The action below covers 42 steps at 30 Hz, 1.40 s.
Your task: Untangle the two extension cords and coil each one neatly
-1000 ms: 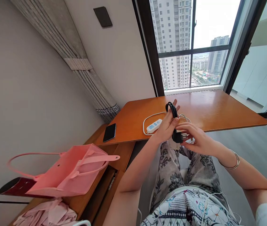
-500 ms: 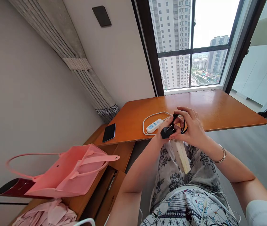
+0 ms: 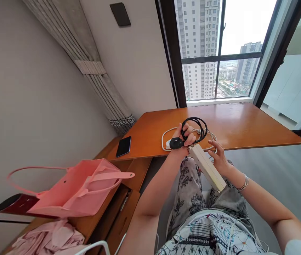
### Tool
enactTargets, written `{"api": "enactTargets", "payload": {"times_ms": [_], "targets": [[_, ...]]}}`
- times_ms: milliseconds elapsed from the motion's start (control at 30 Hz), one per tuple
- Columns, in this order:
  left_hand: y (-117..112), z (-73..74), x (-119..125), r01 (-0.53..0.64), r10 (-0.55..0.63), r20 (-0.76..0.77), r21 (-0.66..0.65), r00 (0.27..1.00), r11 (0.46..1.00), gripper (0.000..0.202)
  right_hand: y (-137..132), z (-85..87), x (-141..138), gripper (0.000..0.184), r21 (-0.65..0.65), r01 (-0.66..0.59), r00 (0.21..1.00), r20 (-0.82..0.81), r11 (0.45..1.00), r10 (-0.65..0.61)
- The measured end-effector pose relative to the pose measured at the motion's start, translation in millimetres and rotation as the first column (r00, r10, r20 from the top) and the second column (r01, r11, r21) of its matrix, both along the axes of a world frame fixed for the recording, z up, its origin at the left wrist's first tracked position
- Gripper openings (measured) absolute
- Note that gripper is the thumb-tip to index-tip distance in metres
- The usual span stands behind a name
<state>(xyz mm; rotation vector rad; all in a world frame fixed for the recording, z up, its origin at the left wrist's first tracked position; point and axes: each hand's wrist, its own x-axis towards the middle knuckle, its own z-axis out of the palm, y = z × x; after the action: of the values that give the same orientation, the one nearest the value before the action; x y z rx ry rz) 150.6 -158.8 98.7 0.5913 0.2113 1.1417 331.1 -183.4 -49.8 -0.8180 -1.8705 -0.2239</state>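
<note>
The left hand is closed around a black cord that is wound into a ring. The ring sticks up past the fingers, over the near edge of the table. The black plug pokes out the other way, toward the left. A long cream bar lies just under that hand. Its long side runs from the table edge down toward the lap. The right hand is beside the bar, with loose, spread fingers.
</note>
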Motion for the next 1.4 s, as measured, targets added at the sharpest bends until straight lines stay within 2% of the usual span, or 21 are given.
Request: {"api": "enactTargets", "payload": {"times_ms": [67,167,233,300,367,467,567,667,733,800,867,933,1000,1067,1233,1333,1400], "targets": [[2,-2.6,3,-0.015,0.014,-0.013,-0.012,1.0,1.0,0.042,-1,4.8,-2,0.065,-0.008,-0.024,0.999,0.044,1.0,0.024],[6,-6.3,3,-0.022,0.021,-0.026,-0.034,0.999,0.999,0.041,-3,23.6,-3,0.078,-0.017,-0.144,0.99,0.011,0.989,0.144],[6,-7.7,2,-0.016,0.015,-0.021,-0.058,1.0,0.998,0.04,-5,36.6,-4,0.08,-0.056,-0.214,0.974,-0.086,0.975,0.209],[5,-8.2,2,-0.017,0.017,-0.001,-0.077,1.0,0.997,0.039,-7,46.3,-8,0.078,-0.157,-0.268,0.941,-0.255,0.951,0.223],[2,-9.0,4,-0.012,0.012,0.004,-0.091,1.0,0.996,0.038,-8,52.7,-15,0.084,-0.252,-0.328,0.857,-0.486,0.91,0.174],[-1,-11.7,9,0.026,-0.028,-0.02,-0.114,0.999,0.993,0.038,-7,61.0,-24,0.094,-0.291,-0.46,0.642,-0.762,0.839,0.088],[-2,-14.8,12,0.061,-0.062,0.001,-0.121,0.998,0.991,0.039,-5,72.1,-25,0.08,-0.295,-0.616,0.457,-0.889,0.731,0.026],[-1,-16.4,12,0.065,-0.062,0.021,-0.126,0.998,0.99,0.042,-5,82.4,-21,0.064,-0.286,-0.776,0.325,-0.945,0.562,-0.032],[0,-17.5,11,0.062,-0.062,0.006,-0.131,0.998,0.989,0.043,-6,85.9,-19,0.057,-0.225,-0.867,0.228,-0.972,0.444,-0.048],[1,-19.4,10,0.069,-0.072,-0.02,-0.131,0.997,0.989,0.042,-5,86.0,-18,0.051,-0.127,-0.917,0.114,-0.992,0.377,-0.056],[1,-22.0,9,0.08,-0.088,-0.053,-0.125,0.995,0.989,0.042,-3,83.6,-18,0.044,-0.035,-0.929,0.013,-0.998,0.369,-0.064],[1,-24.9,11,0.085,-0.096,-0.094,-0.119,0.991,0.989,0.043,0,80.1,-18,0.037,0.025,-0.919,-0.061,-0.995,0.393,-0.078],[1,-27.7,13,0.079,-0.097,-0.143,-0.123,0.985,0.989,0.044,2,76.4,-17,0.033,0.046,-0.901,-0.097,-0.991,0.43,-0.096],[2,-30.2,15,0.064,-0.088,-0.179,-0.134,0.98,0.989,0.045,4,73.4,-16,0.033,0.029,-0.886,-0.091,-0.99,0.463,-0.112],[5,-36.1,19,0.012,-0.045,-0.223,-0.148,0.974,0.989,0.042,5,69.2,-18,0.045,-0.046,-0.863,-0.011,-0.994,0.503,-0.11],[7,-40.3,19,-0.063,0.024,-0.289,-0.128,0.957,0.99,0.032,4,68.9,-20,0.047,-0.048,-0.834,-0.016,-0.994,0.549,-0.111],[7,-42.7,19,-0.08,0.046,-0.348,-0.082,0.936,0.993,0.023,3,69.9,-21,0.049,-0.056,-0.826,-0.015,-0.993,0.562,-0.121]]}}
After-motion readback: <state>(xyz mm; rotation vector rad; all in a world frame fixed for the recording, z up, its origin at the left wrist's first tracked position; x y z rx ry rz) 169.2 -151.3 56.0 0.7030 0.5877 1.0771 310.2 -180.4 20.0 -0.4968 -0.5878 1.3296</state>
